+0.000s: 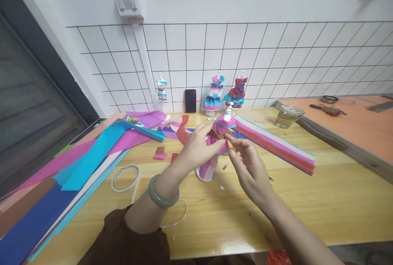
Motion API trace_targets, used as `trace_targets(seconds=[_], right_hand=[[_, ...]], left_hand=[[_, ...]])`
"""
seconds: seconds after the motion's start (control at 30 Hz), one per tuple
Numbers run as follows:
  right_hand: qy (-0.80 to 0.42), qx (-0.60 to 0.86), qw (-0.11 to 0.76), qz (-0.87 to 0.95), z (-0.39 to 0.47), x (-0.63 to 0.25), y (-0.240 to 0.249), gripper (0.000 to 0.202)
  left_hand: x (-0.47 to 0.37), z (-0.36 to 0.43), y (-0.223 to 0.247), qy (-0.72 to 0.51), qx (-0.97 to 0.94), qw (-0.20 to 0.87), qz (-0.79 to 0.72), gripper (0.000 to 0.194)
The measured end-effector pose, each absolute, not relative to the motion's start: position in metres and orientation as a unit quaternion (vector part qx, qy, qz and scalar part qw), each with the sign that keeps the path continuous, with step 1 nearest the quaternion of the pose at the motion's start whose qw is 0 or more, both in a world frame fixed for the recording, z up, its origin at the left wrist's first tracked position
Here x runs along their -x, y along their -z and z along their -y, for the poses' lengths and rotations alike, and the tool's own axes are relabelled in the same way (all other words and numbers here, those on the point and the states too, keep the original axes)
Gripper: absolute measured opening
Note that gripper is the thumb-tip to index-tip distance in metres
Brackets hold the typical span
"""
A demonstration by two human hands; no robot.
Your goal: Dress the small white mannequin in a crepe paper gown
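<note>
On the wooden table [307, 199], toward its middle, the left hand [196, 150] curls its fingers closed around a small paper-dressed mannequin [218, 142], hiding its waist, while the right hand [250, 171] pinches the pink skirt's edge with thumb and forefinger, other fingers loosely bent.
</note>
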State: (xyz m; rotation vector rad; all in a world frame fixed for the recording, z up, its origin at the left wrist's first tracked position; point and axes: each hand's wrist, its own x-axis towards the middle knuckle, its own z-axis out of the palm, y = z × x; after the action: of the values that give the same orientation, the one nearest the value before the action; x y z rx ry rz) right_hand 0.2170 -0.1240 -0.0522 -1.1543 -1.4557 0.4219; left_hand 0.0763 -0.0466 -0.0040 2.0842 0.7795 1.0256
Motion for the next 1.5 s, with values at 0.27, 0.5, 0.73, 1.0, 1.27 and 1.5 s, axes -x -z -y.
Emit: trace_targets(seconds=[0.27, 0.5, 0.73, 1.0, 1.27, 1.5], right_hand=[[-0.263, 0.466, 0.656, 0.532, 0.116, -0.226, 0.049, 0.039], [-0.273, 0.459, 0.692, 0.486, 0.106, -0.226, 0.041, 0.057], [-0.298, 0.449, 0.706, 0.459, 0.096, -0.226, 0.039, 0.056], [-0.350, 0.432, 0.695, 0.455, 0.091, -0.237, 0.045, 0.043], [-0.371, 0.420, 0.700, 0.442, 0.088, -0.237, 0.050, 0.041], [-0.354, 0.430, 0.688, 0.465, 0.089, -0.239, 0.053, 0.043]], left_hand=[[-0.079, 0.048, 0.009, -0.396, -0.774, 0.399, -0.293, 0.035], [-0.083, 0.046, 0.014, -0.425, -0.727, 0.433, -0.321, 0.029], [-0.082, 0.047, 0.014, -0.427, -0.733, 0.417, -0.327, 0.030], [-0.078, 0.037, 0.011, -0.435, -0.709, 0.448, -0.328, 0.026], [-0.084, 0.038, 0.014, -0.436, -0.708, 0.488, -0.266, 0.033], [-0.088, 0.035, 0.024, -0.456, -0.702, 0.485, -0.252, 0.032]])
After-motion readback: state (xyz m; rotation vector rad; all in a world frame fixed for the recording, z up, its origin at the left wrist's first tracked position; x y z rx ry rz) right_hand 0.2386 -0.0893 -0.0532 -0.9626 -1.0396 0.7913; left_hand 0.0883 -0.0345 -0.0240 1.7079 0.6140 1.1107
